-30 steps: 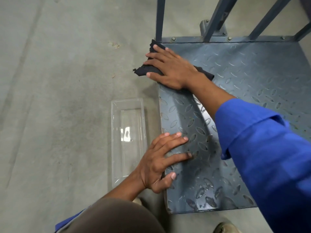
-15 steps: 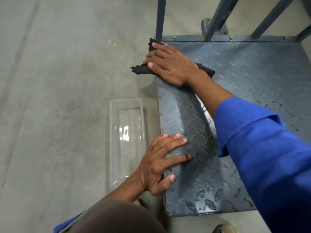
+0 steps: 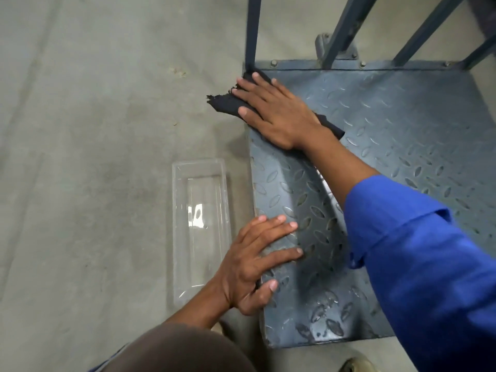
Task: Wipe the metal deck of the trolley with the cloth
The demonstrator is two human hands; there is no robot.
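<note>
The black cloth (image 3: 224, 104) has edged toward the far-left corner of the trolley deck (image 3: 402, 124), pressed under the right hand (image 3: 276, 114), fingers flat. The left hand (image 3: 255, 261) rests flat and open on the deck edge. Most of the deck probably remains unwiped.

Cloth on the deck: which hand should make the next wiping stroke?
Right. The right hand presses flat on the black cloth at a far corner of the deck; the left hand rests on its near edge.

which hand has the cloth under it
The right hand, flat on the black cloth at the far corner; the left hand rests bare on the deck.
</note>
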